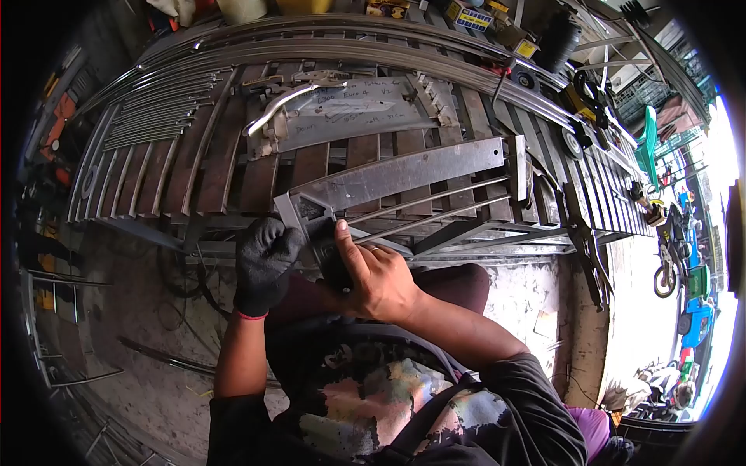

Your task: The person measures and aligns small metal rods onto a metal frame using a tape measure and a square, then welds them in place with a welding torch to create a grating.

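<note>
My left hand (268, 260), in a black glove, is closed beside the end piece of a metal frame; its fingertips are turned inward, and what they hold, if anything, is hidden. My bare right hand (381, 279) grips a black object (332, 252) whose kind I cannot make out, with the index finger stretched along it. Just beyond both hands, the metal frame (412, 179) lies across the near edge of the slatted bench. It has a wide flat bar, two thin rods (435, 213) and an upright plate (517, 167) at its right end.
On the slatted metal bench (175, 175) lie thin rods (159, 113), long metal tubes (311, 46) and a plate with handwriting (350, 113). A curved shiny tube (291, 105) rests on that plate. Clamps or pliers (583, 248) hang at the right edge.
</note>
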`<state>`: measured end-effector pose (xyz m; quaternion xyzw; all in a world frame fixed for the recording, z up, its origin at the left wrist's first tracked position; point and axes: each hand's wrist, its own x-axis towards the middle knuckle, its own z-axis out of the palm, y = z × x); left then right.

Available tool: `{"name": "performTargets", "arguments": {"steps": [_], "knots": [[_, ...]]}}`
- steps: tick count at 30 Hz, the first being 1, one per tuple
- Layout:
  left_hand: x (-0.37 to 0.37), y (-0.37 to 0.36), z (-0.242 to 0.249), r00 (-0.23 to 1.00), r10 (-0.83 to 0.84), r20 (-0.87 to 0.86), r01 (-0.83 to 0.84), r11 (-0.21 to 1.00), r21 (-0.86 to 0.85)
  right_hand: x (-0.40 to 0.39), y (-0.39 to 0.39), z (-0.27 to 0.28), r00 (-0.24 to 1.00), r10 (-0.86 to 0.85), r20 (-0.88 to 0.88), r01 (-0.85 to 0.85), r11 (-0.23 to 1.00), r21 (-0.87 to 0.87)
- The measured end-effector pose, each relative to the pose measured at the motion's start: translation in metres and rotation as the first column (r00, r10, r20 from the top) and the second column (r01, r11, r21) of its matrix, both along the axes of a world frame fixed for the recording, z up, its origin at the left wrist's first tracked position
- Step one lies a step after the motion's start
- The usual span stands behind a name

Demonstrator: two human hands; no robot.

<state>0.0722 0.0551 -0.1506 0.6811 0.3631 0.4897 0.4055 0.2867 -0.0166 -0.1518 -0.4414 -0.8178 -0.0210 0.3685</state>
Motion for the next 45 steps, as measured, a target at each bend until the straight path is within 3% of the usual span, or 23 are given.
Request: {"name": "performTargets", "arguments": {"steps": [15, 18, 45], "knots": [[-0.005, 0.000, -0.003, 1.000, -0.005, -0.025, 0.004, 0.999, -0.043, 0.000, -0.001, 0.002, 1.000, 0.003, -0.004, -0.004, 1.000, -0.030], [-0.005, 0.000, -0.004, 1.000, -0.004, -0.028, 0.003, 0.999, -0.038, 0.001, -0.006, 0.004, 0.999, -0.015, 0.044, 0.021, 0.991, -0.135], [-0.003, 0.004, -0.010, 1.000, -0.009, 0.026, 0.009, 1.000, -0.012, -0.001, -0.001, -0.001, 1.000, -0.019, -0.003, 0.019, 0.996, -0.092]]}}
